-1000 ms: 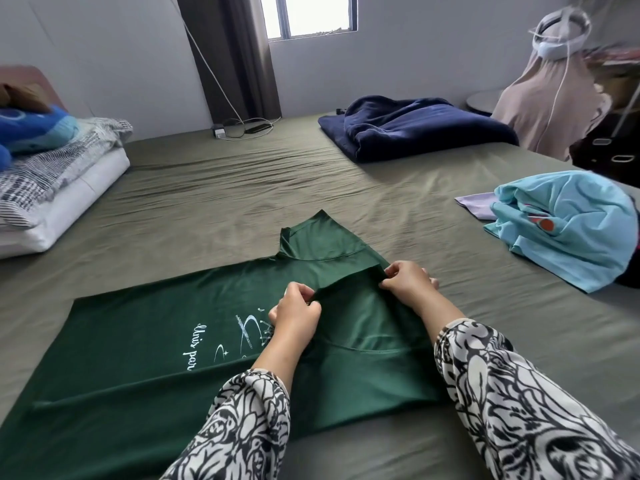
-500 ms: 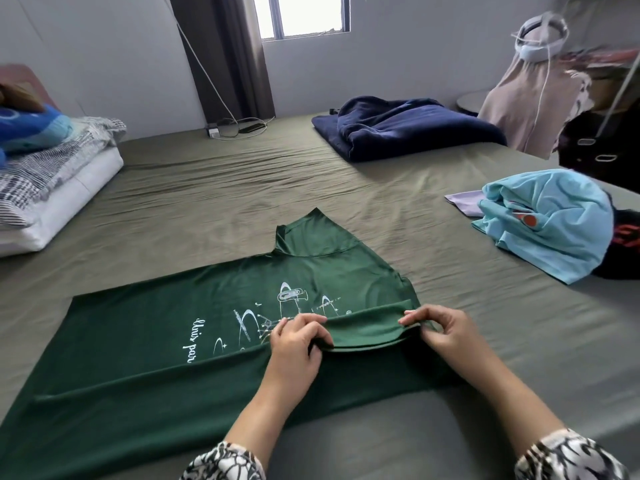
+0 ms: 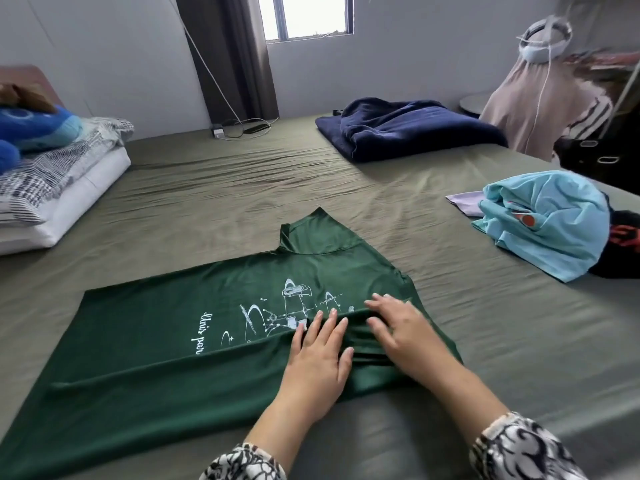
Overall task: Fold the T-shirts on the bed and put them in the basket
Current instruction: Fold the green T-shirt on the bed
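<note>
Smooth, faintly sheeny green cloth T-shirt [image 3: 145,344] on matt, wrinkled olive bedsheet [image 3: 242,188].

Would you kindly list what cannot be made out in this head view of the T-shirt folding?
- Basket: none shows in the head view, so its place is unknown.
- Green T-shirt: its lower left corner is cut off by the frame edge.
- Right hand: motion-blurred; finger contact with the fold is unclear.
- Dark garment: mostly hidden behind the light blue T-shirt and cut by the right edge.
- Script print: partly folded under, unreadable.
</note>
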